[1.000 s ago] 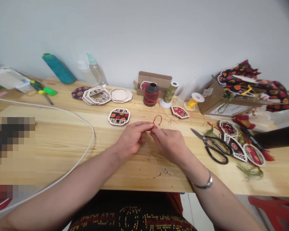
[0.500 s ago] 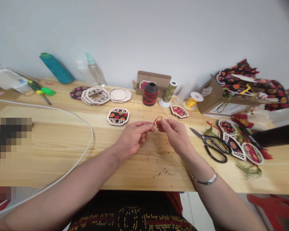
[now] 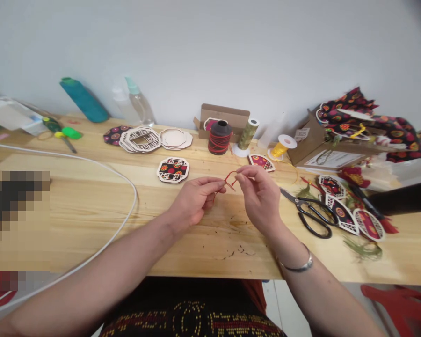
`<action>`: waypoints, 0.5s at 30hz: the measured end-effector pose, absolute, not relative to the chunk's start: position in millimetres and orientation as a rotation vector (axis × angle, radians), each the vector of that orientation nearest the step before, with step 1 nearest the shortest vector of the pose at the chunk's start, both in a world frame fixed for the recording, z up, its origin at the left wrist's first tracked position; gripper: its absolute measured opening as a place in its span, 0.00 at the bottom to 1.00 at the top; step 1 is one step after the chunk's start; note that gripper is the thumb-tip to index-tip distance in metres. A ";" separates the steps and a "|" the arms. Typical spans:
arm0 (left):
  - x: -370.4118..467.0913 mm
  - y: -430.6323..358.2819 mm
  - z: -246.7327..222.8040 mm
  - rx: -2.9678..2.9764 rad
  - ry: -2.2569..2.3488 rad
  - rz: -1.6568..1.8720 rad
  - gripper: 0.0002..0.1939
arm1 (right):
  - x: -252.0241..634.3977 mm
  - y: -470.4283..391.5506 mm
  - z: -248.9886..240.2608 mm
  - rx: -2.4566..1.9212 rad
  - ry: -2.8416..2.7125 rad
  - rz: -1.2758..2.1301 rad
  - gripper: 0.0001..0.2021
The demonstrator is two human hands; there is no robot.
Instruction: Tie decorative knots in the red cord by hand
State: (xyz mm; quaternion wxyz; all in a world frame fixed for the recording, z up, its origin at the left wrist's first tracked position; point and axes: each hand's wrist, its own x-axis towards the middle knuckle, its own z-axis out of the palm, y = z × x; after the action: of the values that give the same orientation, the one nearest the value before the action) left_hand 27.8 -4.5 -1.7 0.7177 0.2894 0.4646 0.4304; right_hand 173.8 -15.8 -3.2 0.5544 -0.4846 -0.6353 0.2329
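A thin red cord [image 3: 231, 175] makes a small arch between my two hands above the table. My left hand [image 3: 199, 194] pinches it between thumb and fingers, and a short tail sticks out past the fingertips. The other side of the arch is pinched in my right hand [image 3: 261, 196], whose wrist bears a silver bangle. Beyond my left hand lies an octagonal ornament [image 3: 173, 169] with patterned cloth and a pale lattice frame. A fan-shaped ornament [image 3: 261, 162] lies behind my right hand. Black-handled scissors [image 3: 314, 213] rest to the right of it.
Along the wall stand a spool of red cord [image 3: 219, 138], a yellow ribbon spool [image 3: 282, 147], a teal thread cone [image 3: 84, 100] and a cardboard box [image 3: 305, 145] heaped with cloth. Lattice frames [image 3: 140, 140] are stacked at the back. A white cable [image 3: 133, 187] curves across the left.
My right hand has turned and shifted slightly right, away from my left hand. The red cord's arch between them is wider, and a short tail now shows. My left hand stays nearly still.
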 end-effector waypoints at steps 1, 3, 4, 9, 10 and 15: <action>27.6 -4.4 -2.5 0.648 1.025 0.952 0.06 | 173.0 -14.9 -4.0 -1.208 -1.454 0.712 0.07; 27.4 -4.0 -3.7 0.664 1.023 0.958 0.06 | 171.2 -13.1 -4.9 -1.255 -1.314 1.045 0.12; 27.4 -3.8 -4.1 0.671 1.021 0.958 0.06 | 170.3 -12.4 -5.1 -1.238 -1.241 1.187 0.13; 28.4 -3.8 -3.7 0.688 1.015 0.957 0.07 | 168.6 -11.4 -3.5 -1.168 -1.122 1.462 0.15; 28.6 -4.0 -3.5 0.699 1.015 0.954 0.07 | 168.9 -11.5 -3.1 -1.172 -1.140 1.461 0.14; 29.1 -5.2 -4.7 0.733 1.022 0.934 0.06 | 171.7 -10.5 -2.7 -1.239 -1.213 1.377 0.10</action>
State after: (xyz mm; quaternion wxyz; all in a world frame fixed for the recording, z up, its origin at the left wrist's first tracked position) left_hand 29.1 -5.2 -4.7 0.7085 0.3303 0.4605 0.4206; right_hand 171.7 -10.5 -2.7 0.4475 -0.5004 -0.4898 0.5563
